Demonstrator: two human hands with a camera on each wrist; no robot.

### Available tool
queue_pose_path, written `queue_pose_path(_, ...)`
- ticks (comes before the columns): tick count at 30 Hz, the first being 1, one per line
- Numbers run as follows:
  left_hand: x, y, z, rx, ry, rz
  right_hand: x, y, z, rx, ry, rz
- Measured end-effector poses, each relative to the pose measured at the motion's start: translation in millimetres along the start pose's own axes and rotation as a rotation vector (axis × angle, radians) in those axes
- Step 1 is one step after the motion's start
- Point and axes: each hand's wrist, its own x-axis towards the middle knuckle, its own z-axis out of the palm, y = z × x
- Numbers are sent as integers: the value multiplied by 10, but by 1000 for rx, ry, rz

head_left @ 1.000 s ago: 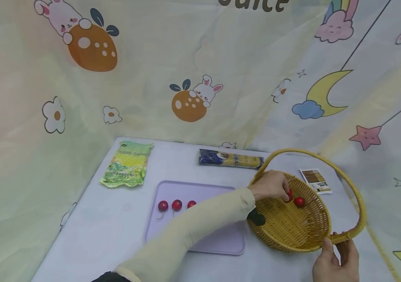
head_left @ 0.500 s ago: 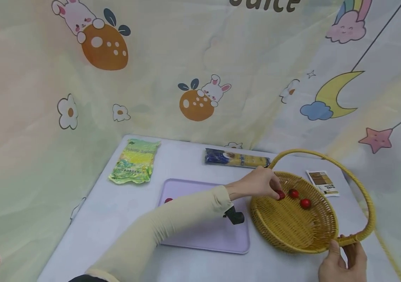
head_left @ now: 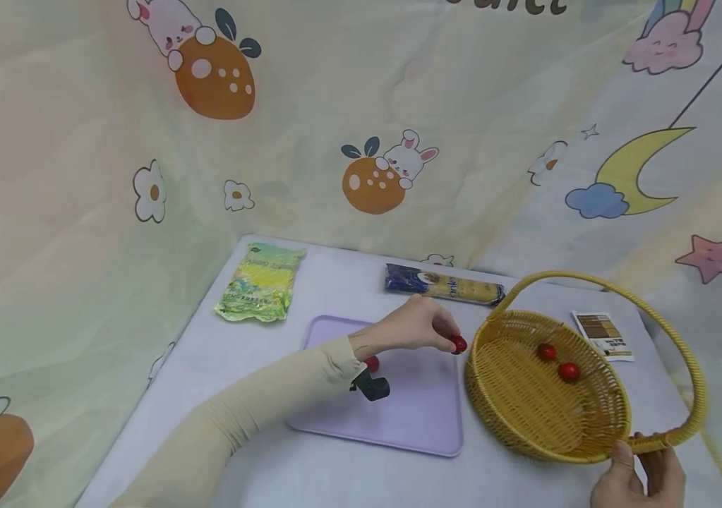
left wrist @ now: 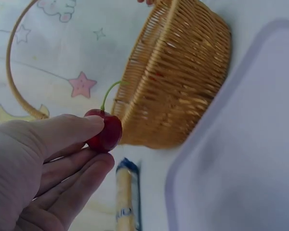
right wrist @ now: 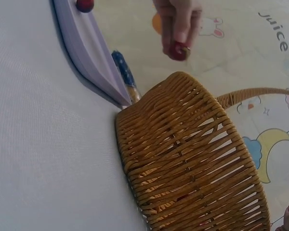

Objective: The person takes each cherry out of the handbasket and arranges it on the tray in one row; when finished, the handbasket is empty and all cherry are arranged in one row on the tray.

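My left hand (head_left: pixel 420 326) pinches a dark red cherry (head_left: pixel 458 344) between thumb and fingers. It hovers by the right edge of the lilac tray (head_left: pixel 424 423), just left of the yellow wicker basket (head_left: pixel 526 416). A thin green stem shows on this cherry (left wrist: pixel 111 132) in the left wrist view. Two red cherries (head_left: pixel 568 372) lie inside the basket. At the basket's near right side, my right hand (head_left: pixel 640 480) grips the rim where the handle joins. Another cherry (head_left: pixel 371 363) sits on the tray, partly covered by my left wrist; the sleeve hides the tray's left part.
A green-yellow packet (head_left: pixel 261 282) lies at the back left of the white table (head_left: pixel 259 480). Behind the tray is a long blue and yellow packet (head_left: pixel 443 284). A brown and white sachet (head_left: pixel 603 336) lies behind the basket, whose tall handle (head_left: pixel 653 317) arches over it.
My left hand has taken a cherry out of the basket and carried it leftward to the tray's edge. The right hand keeps its grip on the basket. The head view has swung left.
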Motion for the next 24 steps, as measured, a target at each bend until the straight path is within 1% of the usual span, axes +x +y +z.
queue_pose_path(5,-161,-155,-47,18,-4,-20,2,-18,-3,15,6,-13)
queue_pose_path(8,-249,-251,-60,23,-12,-13,-2,-21,0,11,2,-11)
queue_pose_path(12,-354,-379,-76,15,-47,-2,1,-8,6,9,2,-11)
queue_pose_path(15,-427,-472,-94,23,-77,-10,4,2,7,11,-1,-7)
queue_pose_path(19,-491,-576,-117,60,-113,-33,4,10,9,3,-6,9)
queue_pose_path(24,-531,-631,-144,106,-160,-65,-8,4,15,-29,-10,19)
